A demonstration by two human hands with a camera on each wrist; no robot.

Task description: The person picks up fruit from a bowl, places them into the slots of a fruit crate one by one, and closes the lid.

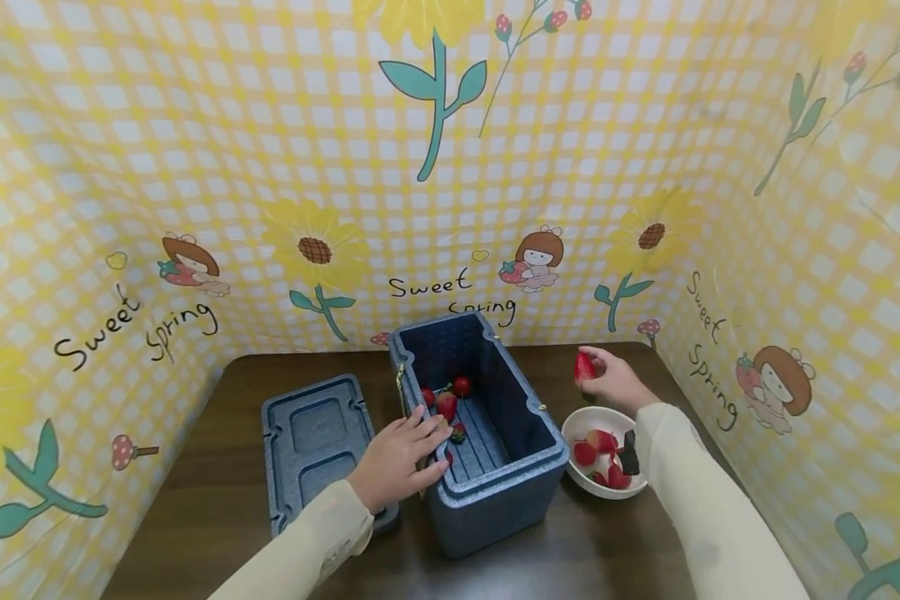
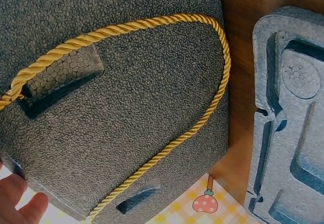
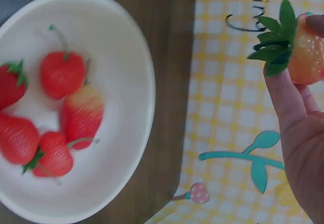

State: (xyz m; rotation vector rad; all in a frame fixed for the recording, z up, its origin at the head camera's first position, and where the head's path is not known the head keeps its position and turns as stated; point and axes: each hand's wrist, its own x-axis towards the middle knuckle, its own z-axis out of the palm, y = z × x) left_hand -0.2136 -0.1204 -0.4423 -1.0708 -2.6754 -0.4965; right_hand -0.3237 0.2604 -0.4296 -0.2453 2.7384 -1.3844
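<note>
My right hand (image 1: pixel 617 382) pinches a strawberry (image 1: pixel 584 367) between thumb and fingers, above the far side of a white bowl (image 1: pixel 603 492). In the right wrist view, green leaves crown that strawberry (image 3: pixel 304 57), and the bowl holds several red fruits, strawberries (image 3: pixel 83 113) and a stemmed cherry-like one (image 3: pixel 61 75) among them. My left hand (image 1: pixel 397 460) rests on the left rim of a dark blue-grey foam box (image 1: pixel 495 521), fingers extended. Inside the box lie several strawberries and round red fruits (image 1: pixel 461 386). The left wrist view shows only some fingertips (image 2: pixel 12 191) at its edge.
Left of the box lies its foam lid (image 1: pixel 322 433) on the brown wooden table (image 1: pixel 187 508). A twisted gold cord (image 2: pixel 177 19) hangs along the box's outer wall. Yellow checked cloth (image 1: pixel 420 208) stands behind and at both sides.
</note>
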